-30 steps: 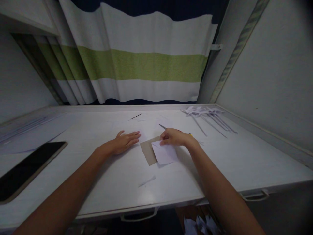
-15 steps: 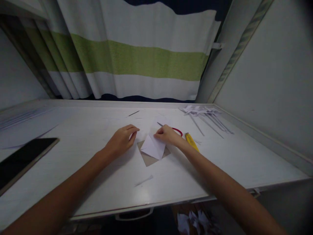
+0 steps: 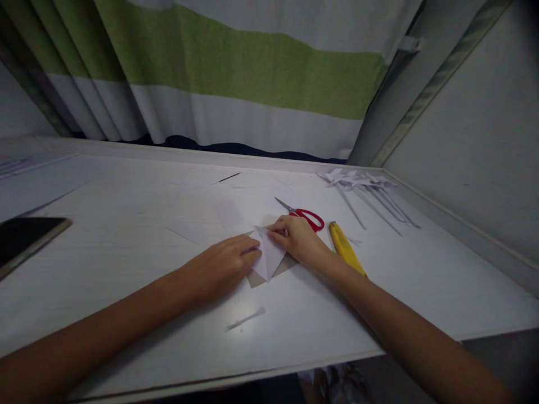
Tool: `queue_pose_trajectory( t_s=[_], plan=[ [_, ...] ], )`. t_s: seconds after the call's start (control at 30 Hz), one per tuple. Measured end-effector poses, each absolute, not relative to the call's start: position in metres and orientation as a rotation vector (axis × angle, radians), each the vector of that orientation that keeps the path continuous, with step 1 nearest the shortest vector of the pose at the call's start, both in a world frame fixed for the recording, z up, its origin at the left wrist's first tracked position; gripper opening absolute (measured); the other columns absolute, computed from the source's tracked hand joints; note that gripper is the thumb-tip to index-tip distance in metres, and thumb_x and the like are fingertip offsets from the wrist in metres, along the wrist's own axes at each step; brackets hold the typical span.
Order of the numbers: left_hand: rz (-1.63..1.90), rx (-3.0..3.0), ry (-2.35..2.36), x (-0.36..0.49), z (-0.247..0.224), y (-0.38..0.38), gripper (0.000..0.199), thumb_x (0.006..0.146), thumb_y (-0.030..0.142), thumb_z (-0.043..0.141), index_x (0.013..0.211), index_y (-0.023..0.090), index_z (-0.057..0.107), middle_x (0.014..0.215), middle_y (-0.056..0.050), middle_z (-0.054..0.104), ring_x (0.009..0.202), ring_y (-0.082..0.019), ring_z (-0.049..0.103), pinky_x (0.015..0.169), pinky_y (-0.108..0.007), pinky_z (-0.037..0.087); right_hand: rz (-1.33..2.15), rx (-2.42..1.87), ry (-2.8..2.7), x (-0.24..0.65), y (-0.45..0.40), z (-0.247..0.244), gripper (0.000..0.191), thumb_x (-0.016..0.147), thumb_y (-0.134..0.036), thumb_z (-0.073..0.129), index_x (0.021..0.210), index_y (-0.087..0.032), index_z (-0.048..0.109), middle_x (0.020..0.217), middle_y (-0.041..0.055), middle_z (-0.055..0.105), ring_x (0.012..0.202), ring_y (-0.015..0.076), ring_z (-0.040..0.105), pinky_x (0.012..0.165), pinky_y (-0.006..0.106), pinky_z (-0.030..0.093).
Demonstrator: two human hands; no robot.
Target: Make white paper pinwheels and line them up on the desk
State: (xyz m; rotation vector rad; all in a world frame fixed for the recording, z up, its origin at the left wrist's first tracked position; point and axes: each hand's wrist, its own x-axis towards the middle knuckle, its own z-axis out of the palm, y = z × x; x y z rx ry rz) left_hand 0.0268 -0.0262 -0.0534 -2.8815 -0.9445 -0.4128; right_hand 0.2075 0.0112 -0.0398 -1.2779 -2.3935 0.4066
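A folded piece of white paper (image 3: pixel 272 259) with a crease down its middle lies on a grey-brown card (image 3: pixel 255 280). My left hand (image 3: pixel 231 261) has its fingers closed on the paper's left side, partly covering it. At the upper right edge, my right hand (image 3: pixel 295 235) pinches the paper between thumb and fingers. Just beyond my right hand lie red-handled scissors (image 3: pixel 309 216), blades pointing up and left. A yellow utility knife (image 3: pixel 346 247) rests to the right of my right wrist.
Paper pinwheel-like shapes on thin sticks (image 3: pixel 362 182) are gathered at the back right. A dark-screened phone (image 3: pixel 29 238) and paper sheets (image 3: pixel 37 185) lie at the left. A thin black stick (image 3: pixel 229 177) is at the back, and a twisted paper scrap (image 3: pixel 245 318) near the front edge.
My left hand has moved right, from hovering beside the paper to gripping it. The paper now shows a central crease. My right hand has uncovered the scissors, and the view has tilted down.
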Motion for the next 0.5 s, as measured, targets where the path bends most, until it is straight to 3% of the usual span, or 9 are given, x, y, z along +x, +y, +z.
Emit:
queue_pose_trajectory(
  t_s=[0.2, 0.5],
  plan=[
    [-0.597, -2.913, -0.971, 0.022, -0.061, -0.024, 0.028, 0.083, 0.017, 0.034, 0.099, 0.01, 0.056, 0.102, -0.01, 0.056, 0.093, -0.016, 0.052, 0.083, -0.03, 0.044, 0.151, -1.084, -2.57, 0.211, 0.002, -0.033, 0.02, 0.079, -0.016, 0.044, 0.079, -0.015, 0.064, 0.083, 0.0064, 0.056, 0.077, 0.0128, 0.049, 0.066, 0.023, 0.036],
    [-0.748, -2.928, -1.089, 0.019, -0.067, -0.022, 0.023, 0.081, 0.02, 0.039, 0.09, 0.009, 0.057, 0.095, -0.009, 0.058, 0.085, -0.015, 0.055, 0.078, -0.029, 0.047, 0.141, -0.937, -2.801, 0.218, 0.002, -0.024, 0.022, 0.081, -0.014, 0.042, 0.083, -0.013, 0.064, 0.086, 0.0075, 0.055, 0.08, 0.0134, 0.049, 0.071, 0.025, 0.038]
  ],
)
